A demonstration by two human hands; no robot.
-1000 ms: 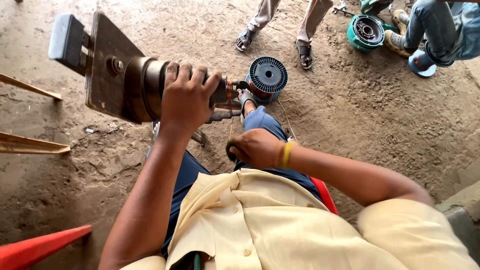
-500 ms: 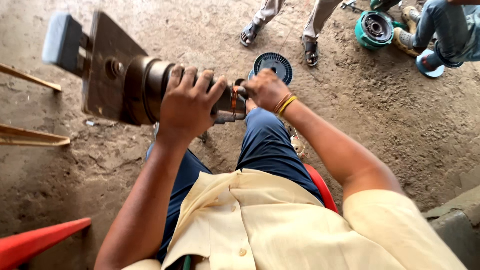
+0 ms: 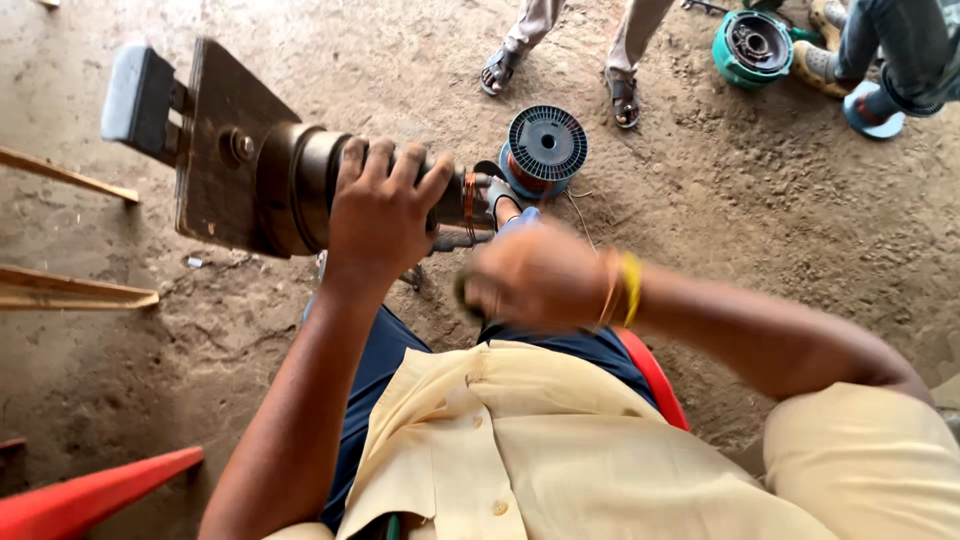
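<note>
While left hand (image 3: 385, 205) fingers grip the winder drum (image 3: 300, 185), right hand (image 3: 535, 275) blurred, fingers' state unclear, wire spool (image 3: 543, 148) just beyond

Bright, flat daylight, warm tint over the dirt ground (image 3: 760, 250); no hard source visible, shadows soft and short. My shirt (image 3: 560, 450) sits near overexposed, pale and low in detail. My right hand (image 3: 535, 275) is heavily motion-blurred, fingers smeared, wristband a yellow streak. My left hand (image 3: 385, 205) on the dark metal cylinder (image 3: 300, 185) is sharp, cylinder mostly in dull shade, faint sheen on its rim. Wide-angle stretch at edges: red chair edge (image 3: 90, 495) and corners bend. Far top slightly soft.
</note>
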